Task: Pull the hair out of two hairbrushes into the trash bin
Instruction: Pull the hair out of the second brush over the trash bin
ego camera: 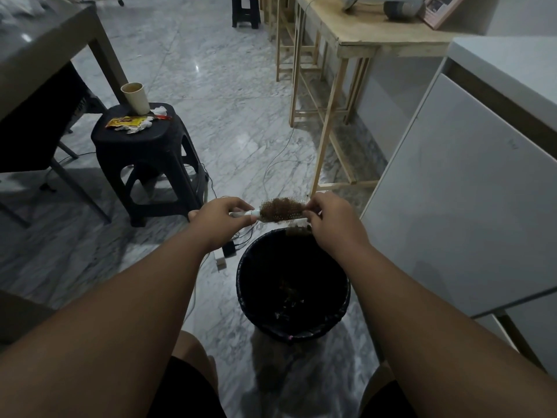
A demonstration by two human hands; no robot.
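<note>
A white round hairbrush (281, 210) clogged with brown hair is held level above the far rim of a black lined trash bin (343, 300). My left hand (218, 220) grips its white handle. My right hand (333, 223) pinches hair at the brush's right end, and a strand of brown hair (298, 230) hangs below the brush toward the bin. Some hair clumps lie at the bin's bottom. Only one brush is in view.
A black plastic stool (144, 158) at the left carries a paper cup (135, 98) and wrappers. A power strip and cables (226, 254) lie on the marble floor beside the bin. A white cabinet (458, 188) stands at the right, a wooden table frame (328, 116) behind.
</note>
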